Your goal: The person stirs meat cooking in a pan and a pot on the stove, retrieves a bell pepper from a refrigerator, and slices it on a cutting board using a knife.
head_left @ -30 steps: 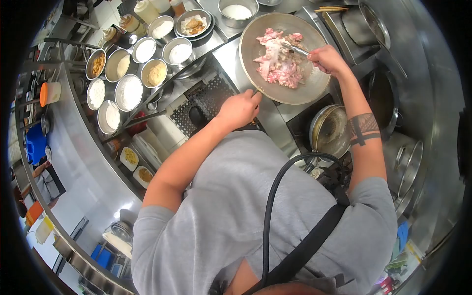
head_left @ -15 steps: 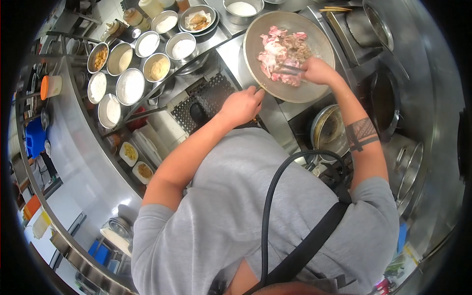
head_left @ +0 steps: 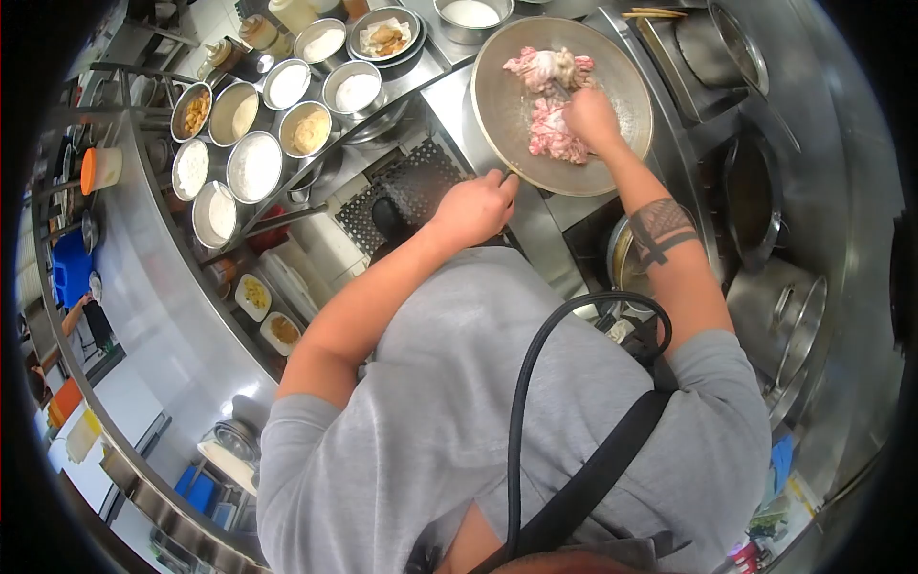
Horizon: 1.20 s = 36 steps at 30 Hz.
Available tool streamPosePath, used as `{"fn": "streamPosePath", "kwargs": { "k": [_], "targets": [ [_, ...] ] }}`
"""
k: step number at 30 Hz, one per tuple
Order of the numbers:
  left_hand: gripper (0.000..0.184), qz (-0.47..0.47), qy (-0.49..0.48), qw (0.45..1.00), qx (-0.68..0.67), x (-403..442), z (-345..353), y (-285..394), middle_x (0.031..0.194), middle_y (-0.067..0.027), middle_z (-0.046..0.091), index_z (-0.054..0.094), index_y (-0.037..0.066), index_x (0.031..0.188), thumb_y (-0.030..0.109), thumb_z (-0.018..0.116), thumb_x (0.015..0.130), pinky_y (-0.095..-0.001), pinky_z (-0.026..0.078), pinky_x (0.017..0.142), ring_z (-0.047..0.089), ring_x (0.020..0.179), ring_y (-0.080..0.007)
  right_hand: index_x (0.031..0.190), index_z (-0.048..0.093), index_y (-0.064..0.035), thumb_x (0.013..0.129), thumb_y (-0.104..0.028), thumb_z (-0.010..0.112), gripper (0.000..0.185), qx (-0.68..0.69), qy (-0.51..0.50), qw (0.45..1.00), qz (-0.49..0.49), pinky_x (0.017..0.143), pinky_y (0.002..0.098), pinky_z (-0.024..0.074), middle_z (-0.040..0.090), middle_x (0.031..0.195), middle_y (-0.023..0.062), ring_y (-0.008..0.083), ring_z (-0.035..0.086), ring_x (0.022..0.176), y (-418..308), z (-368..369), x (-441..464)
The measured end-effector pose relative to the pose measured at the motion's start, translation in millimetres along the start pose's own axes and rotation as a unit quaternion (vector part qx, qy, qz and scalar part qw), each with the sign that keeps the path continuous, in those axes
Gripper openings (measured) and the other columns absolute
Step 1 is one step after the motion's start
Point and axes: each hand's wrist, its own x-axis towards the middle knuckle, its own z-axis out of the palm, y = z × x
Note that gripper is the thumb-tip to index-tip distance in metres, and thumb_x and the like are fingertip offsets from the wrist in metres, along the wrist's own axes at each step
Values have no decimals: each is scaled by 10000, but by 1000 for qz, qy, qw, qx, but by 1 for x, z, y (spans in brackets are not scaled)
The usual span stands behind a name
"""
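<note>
Pale pink raw meat lies in a wide metal wok in the head view, with some browned pieces at its far side. My right hand is over the wok, closed round what look like metal tongs. The tongs' tips reach into the meat and are partly hidden. At the wok's near left rim, my left hand is wrapped round the wok's handle, most of which the fingers cover.
Several metal bowls of powders and seasonings stand on the left. On the right are a dark wok and a pot with a strainer. Another pan sits below my right forearm. A person's arm shows at far left.
My right hand has moved up and left in the wok with the tongs. The meat has parted into two clumps. My left hand stays at the handle.
</note>
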Motion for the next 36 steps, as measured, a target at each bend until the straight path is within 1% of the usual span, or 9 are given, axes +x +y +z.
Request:
{"fn": "streamPosePath", "kwargs": {
  "k": [11, 17, 20, 22, 23, 25, 29, 31, 36],
  "targets": [
    [321, 11, 10, 1000, -1, 2, 3, -4, 869, -139, 588, 595, 59, 1144, 170, 671, 853, -439, 545, 628, 665, 752, -321, 905, 733, -44, 839, -244, 610, 244, 54, 51, 997, -5, 814, 508, 523, 679, 889, 245, 443, 651, 871, 32, -81, -46],
    [325, 16, 18, 1000, -1, 1, 2, -4, 866, -138, 586, 595, 56, 1145, 171, 671, 850, -440, 544, 628, 663, 749, -320, 889, 727, -11, 840, -284, 641, 291, 41, -4, 999, 16, 812, 496, 524, 683, 890, 256, 445, 649, 898, 23, -78, -57],
    [320, 20, 24, 999, -6, 1, 1, -4, 860, -141, 585, 594, 54, 1139, 170, 671, 850, -439, 543, 627, 662, 740, -323, 809, 703, 34, 843, -323, 653, 362, -15, -86, 996, 33, 694, 464, 543, 689, 796, 253, 390, 685, 750, 38, -66, -51],
    [317, 18, 21, 1000, -6, 1, 1, -4, 857, -142, 585, 594, 53, 1136, 168, 671, 850, -439, 543, 627, 662, 734, -325, 710, 664, 44, 844, -320, 673, 388, 153, -175, 957, 175, 531, 427, 511, 654, 649, 189, 284, 649, 552, 40, -65, -46],
    [314, 16, 19, 1000, -5, 1, 0, -4, 855, -144, 584, 593, 53, 1132, 166, 670, 850, -439, 543, 626, 662, 728, -326, 710, 664, 44, 844, -320, 673, 388, 153, -176, 957, 174, 531, 427, 511, 654, 649, 189, 284, 649, 552, 42, -64, -42],
    [310, 17, 22, 1000, -6, 1, 0, -3, 852, -145, 584, 592, 52, 1129, 165, 670, 850, -440, 543, 626, 661, 725, -328, 670, 648, 9, 845, -276, 692, 338, 286, -125, 936, 165, 424, 378, 437, 577, 558, 105, 196, 561, 445, 43, -59, -34],
    [303, 21, 19, 1000, -8, 2, 1, -4, 848, -147, 583, 591, 53, 1121, 163, 670, 850, -445, 541, 622, 663, 726, -329, 650, 634, 2, 827, -240, 715, 311, 319, -164, 916, 180, 412, 372, 403, 569, 572, 87, 190, 545, 450, 34, -28, 2],
    [302, 19, 15, 1000, -6, 2, 0, -3, 847, -147, 582, 590, 55, 1119, 163, 670, 849, -446, 541, 622, 663, 728, -329, 727, 665, 2, 838, -139, 704, 184, 450, -157, 860, 186, 382, 305, 341, 574, 582, 46, 137, 471, 400, 30, -5, 12],
    [304, 9, 14, 1000, -10, 2, 1, -5, 844, -146, 580, 587, 59, 1123, 163, 669, 849, -448, 541, 625, 663, 730, -332, 714, 650, -1, 790, -154, 749, 198, 372, -201, 901, 98, 424, 346, 380, 577, 619, 53, 160, 495, 444, 16, -40, -6]
  ]
}}
